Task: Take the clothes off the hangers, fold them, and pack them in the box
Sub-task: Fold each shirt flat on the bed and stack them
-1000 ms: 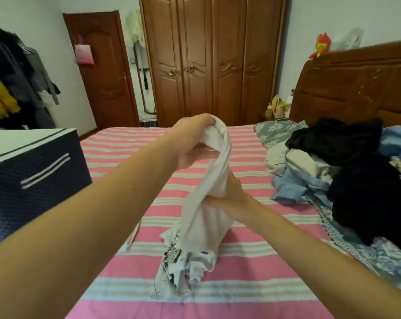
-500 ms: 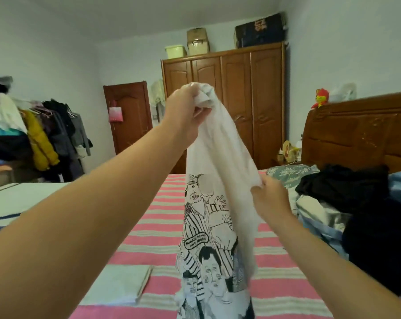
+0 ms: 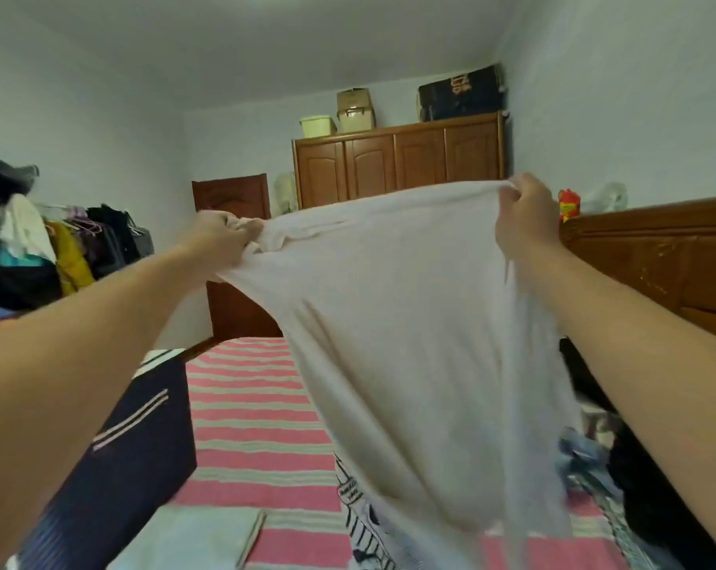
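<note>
A white T-shirt [image 3: 410,343] with a black cartoon print at its lower edge hangs spread out in the air above the bed. My left hand [image 3: 220,236] grips one top corner of it, and my right hand [image 3: 521,216] grips the other, higher up. The navy fabric box [image 3: 117,438] with white stripes stands on the bed at the left, under my left arm. A folded pale garment [image 3: 208,536] lies on the bed near the bottom edge.
The pink striped bed [image 3: 249,405] stretches ahead. Dark and blue clothes [image 3: 619,466] are piled at its right, by the wooden headboard [image 3: 656,257]. A rack of hanging clothes [image 3: 60,248] stands at the left. A wardrobe [image 3: 397,166] and door [image 3: 233,199] lie beyond.
The bunched shirt was lifted off the bed by my left hand. My right hand then took the other top corner and pulled it right, spreading the shirt wide. The view tilted upward.
</note>
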